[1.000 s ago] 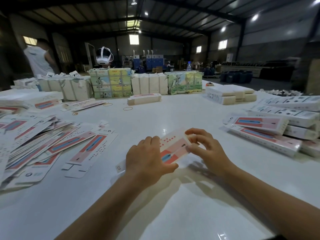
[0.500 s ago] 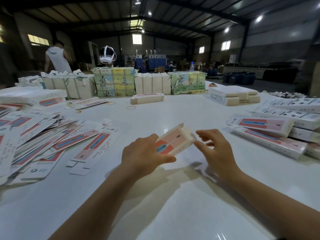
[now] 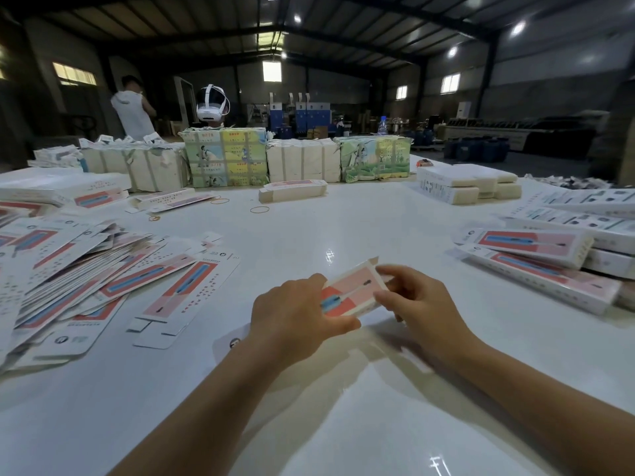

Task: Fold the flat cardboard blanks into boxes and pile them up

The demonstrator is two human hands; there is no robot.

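A pink and white cardboard blank (image 3: 354,290), partly opened into a box shape, is held just above the white table (image 3: 309,231) in the middle. My left hand (image 3: 292,314) grips its near end with fingers curled over it. My right hand (image 3: 415,300) pinches the far right edge, near an upright end flap. A spread heap of flat blanks (image 3: 79,269) lies at the left. Folded boxes (image 3: 536,262) are piled at the right.
Wrapped bundles (image 3: 226,156) and white stacks (image 3: 467,183) line the far edge, with a single folded box (image 3: 292,190) and rubber bands (image 3: 259,210) before them. A white headset (image 3: 211,104) shows behind the bundles. A person in a white top (image 3: 132,108) stands far left.
The blank has gone from lying flat under my hands to being lifted and squeezed open into a box shape. My right hand has closed in on its far end.
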